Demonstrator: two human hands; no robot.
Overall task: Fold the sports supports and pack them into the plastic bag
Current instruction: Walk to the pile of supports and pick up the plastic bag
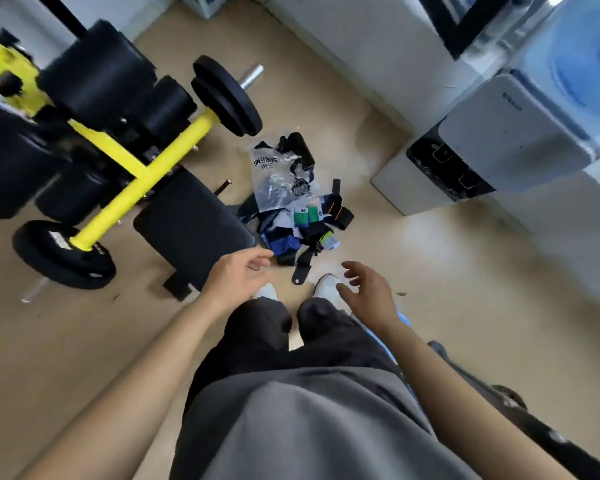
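Observation:
A heap of sports supports (pixel 302 226) lies on the beige floor in front of my feet: blue, white, green and black pieces, with a black strap (pixel 303 266) trailing toward me. Behind the heap lies a crumpled clear plastic bag (pixel 278 174) with black print, and a black support rests on its far end. My left hand (pixel 238 275) hovers just left of the heap, fingers relaxed and empty. My right hand (pixel 368 289) hovers to the heap's near right, fingers spread and empty. Neither hand touches the supports.
A black and yellow weight bench (pixel 129 161) with plate weights stands on the left, its pad next to the heap. A white water dispenser (pixel 499 147) stands at the right. My legs and white shoes (pixel 326 287) are just below the heap.

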